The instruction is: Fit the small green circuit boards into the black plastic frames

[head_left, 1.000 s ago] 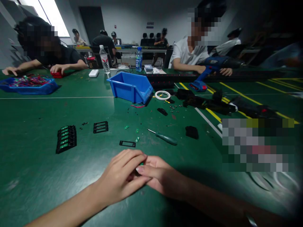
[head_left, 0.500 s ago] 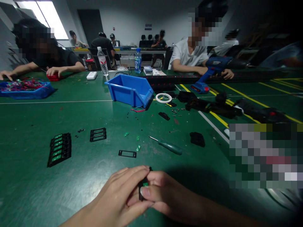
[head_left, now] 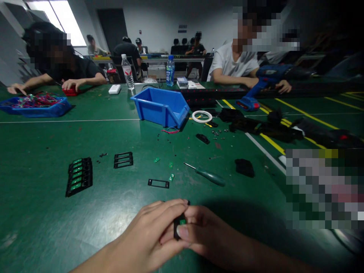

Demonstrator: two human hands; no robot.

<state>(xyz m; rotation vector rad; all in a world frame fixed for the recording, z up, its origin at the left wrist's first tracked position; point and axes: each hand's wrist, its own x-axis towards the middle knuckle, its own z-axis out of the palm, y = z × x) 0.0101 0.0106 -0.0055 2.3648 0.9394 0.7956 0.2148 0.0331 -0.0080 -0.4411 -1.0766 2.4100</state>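
Observation:
At the front of the green table, my left hand (head_left: 155, 229) and my right hand (head_left: 206, 231) are closed together around a small black plastic frame (head_left: 176, 229). A bit of green circuit board (head_left: 182, 221) shows in it beside my right thumb, which presses on the frame. My fingers hide most of the piece. Just beyond lie a flat black frame (head_left: 158, 183) and several small green circuit boards (head_left: 171, 177). A screwdriver (head_left: 209, 177) with a green handle points left, past my right hand. Farther left are stacked black frames (head_left: 123, 160) and a row of black frames with green boards (head_left: 79, 176).
A blue bin (head_left: 162, 108) stands mid-table, with a white ring (head_left: 201, 116) and scattered screws to its right. Black parts (head_left: 244, 167) and a blue cordless drill (head_left: 253, 89) lie rightward. Co-workers sit opposite; one reaches by a blue tray (head_left: 42, 110) of wires. Bottles (head_left: 170, 71) stand behind.
The whole scene has shifted slightly right in view as the head turned a little left. Both hands keep the same hold on the black frame.

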